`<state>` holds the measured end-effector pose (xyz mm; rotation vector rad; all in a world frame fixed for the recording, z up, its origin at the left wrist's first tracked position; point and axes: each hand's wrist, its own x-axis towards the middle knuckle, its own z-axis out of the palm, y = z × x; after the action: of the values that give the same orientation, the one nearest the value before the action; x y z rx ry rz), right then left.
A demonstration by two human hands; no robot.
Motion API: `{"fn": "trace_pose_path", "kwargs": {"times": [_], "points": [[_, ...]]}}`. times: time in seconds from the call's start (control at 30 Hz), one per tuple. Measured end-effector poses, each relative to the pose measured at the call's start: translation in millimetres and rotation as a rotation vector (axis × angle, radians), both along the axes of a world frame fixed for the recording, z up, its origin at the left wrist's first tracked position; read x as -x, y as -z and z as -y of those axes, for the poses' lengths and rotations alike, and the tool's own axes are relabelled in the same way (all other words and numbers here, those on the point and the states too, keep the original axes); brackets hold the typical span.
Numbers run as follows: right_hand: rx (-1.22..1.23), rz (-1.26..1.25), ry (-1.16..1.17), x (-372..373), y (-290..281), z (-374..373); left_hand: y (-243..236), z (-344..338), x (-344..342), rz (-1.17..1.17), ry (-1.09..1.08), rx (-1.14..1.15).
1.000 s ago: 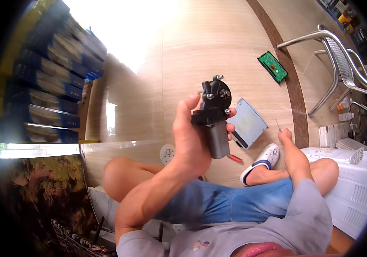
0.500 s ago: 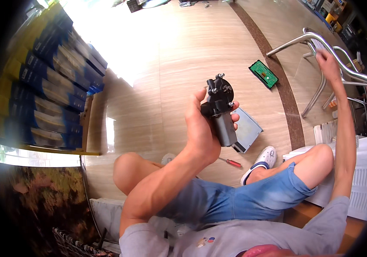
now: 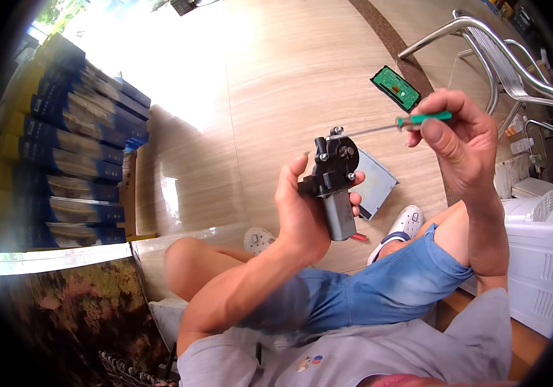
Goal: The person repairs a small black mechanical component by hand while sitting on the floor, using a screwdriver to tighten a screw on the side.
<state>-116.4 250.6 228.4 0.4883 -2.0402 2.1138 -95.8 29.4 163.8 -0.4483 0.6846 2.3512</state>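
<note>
My left hand is wrapped round a small geared motor, with a grey body and a black gear housing at its upper end. Several silver screws or studs stick out of that housing. Between thumb and fingers of my right hand is a screwdriver with a green handle. Its thin shaft points left, and the tip is at or very near the top stud of the motor; contact cannot be made out. My palm hides part of the motor's left side.
On the floor lie a green circuit board, a flat silver metal box and a red-handled tool, partly covered by the motor. A metal-framed chair stands at right, stacked blue-and-yellow boxes at left, a white plastic unit at lower right.
My right hand has come back from the chair at the far right and now holds the green screwdriver by the motor. The motor stays in my left hand, slightly lower in view.
</note>
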Motion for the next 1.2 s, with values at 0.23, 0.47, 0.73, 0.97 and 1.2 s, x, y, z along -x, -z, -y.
{"fn": "trace_pose_path", "kwargs": {"times": [0.23, 0.47, 0.73, 0.97, 1.2], "points": [[-0.205, -0.069, 0.067, 5, 17, -7, 6, -4, 2, 0.078, -0.007, 0.091], [-0.509, -0.331, 0.147, 4, 20, -4, 3, -9, 9, 0.053, 0.029, 0.061], [-0.571, -0.294, 0.134, 3, 21, -7, 1, -11, 11, 0.032, 0.044, 0.048], [-0.574, -0.32, 0.12, 3, 19, -4, -3, -7, 9, 0.026, 0.028, 0.083], [-0.585, -0.324, 0.121, 4, 19, -5, -3, -7, 8, 0.024, 0.035, 0.092]]}}
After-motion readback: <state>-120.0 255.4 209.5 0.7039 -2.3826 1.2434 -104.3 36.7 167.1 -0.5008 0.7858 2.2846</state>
